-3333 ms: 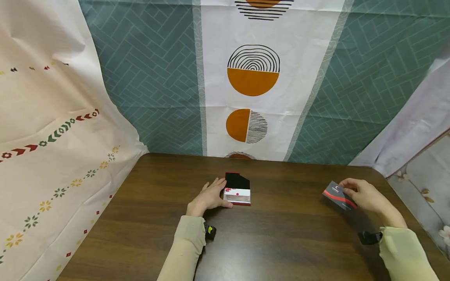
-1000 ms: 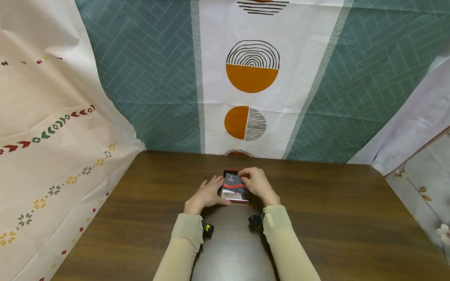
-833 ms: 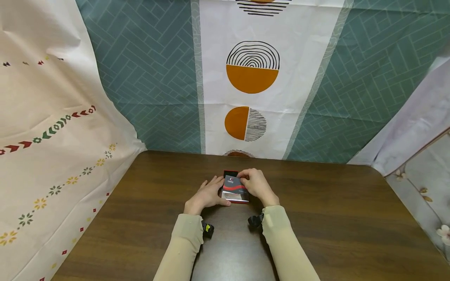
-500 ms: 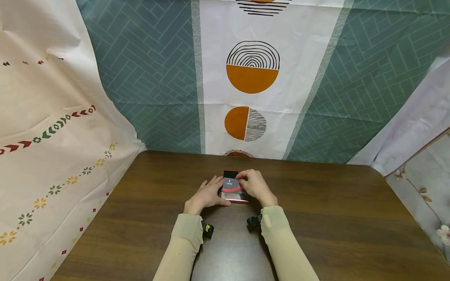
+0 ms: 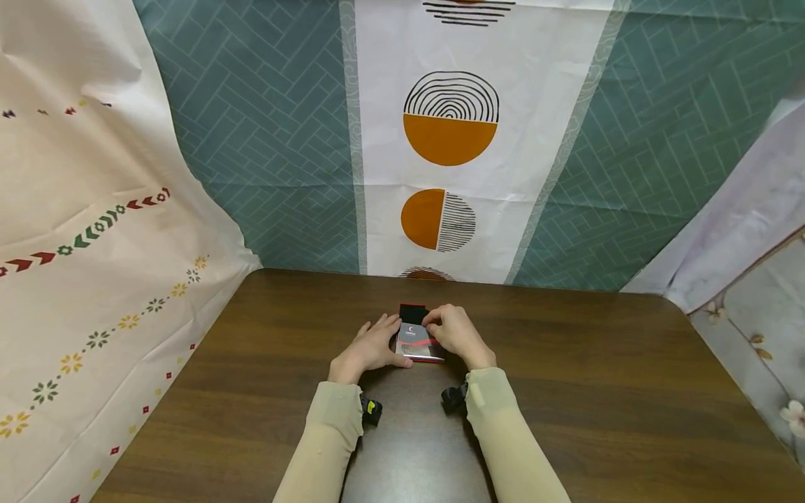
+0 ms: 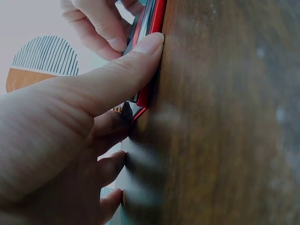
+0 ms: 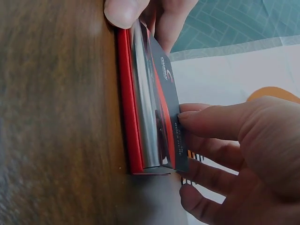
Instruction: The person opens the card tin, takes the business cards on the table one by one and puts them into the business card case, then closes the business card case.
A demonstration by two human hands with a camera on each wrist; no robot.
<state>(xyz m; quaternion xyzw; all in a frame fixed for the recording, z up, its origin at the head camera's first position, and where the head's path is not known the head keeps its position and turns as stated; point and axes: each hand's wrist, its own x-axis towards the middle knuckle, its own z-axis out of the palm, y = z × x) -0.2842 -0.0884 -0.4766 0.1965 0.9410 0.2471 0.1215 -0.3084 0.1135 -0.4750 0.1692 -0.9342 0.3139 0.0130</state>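
Note:
A red-edged card case with a black inside lies spread on the table, its near half a shiny, see-through pocket. Between thumb and fingers, my right hand pinches a dark grey business card with a red wavy stripe. The card lies over the case, its lower part at the pocket; in the right wrist view the business card leans at an angle to the red edge. My left hand holds the case from the left, thumb on the near edge. In the left wrist view, the left thumb hides part of the case.
The brown wooden table reaches back to a patterned cloth. A cream cloth hangs at the left, a pale one at the right. A black wrist camera sits below the left hand, another below the right.
My right hand has brought the business card from the right side to the case. Lately the card has slid toward the near edge, uncovering more black. The left hand has stayed put.

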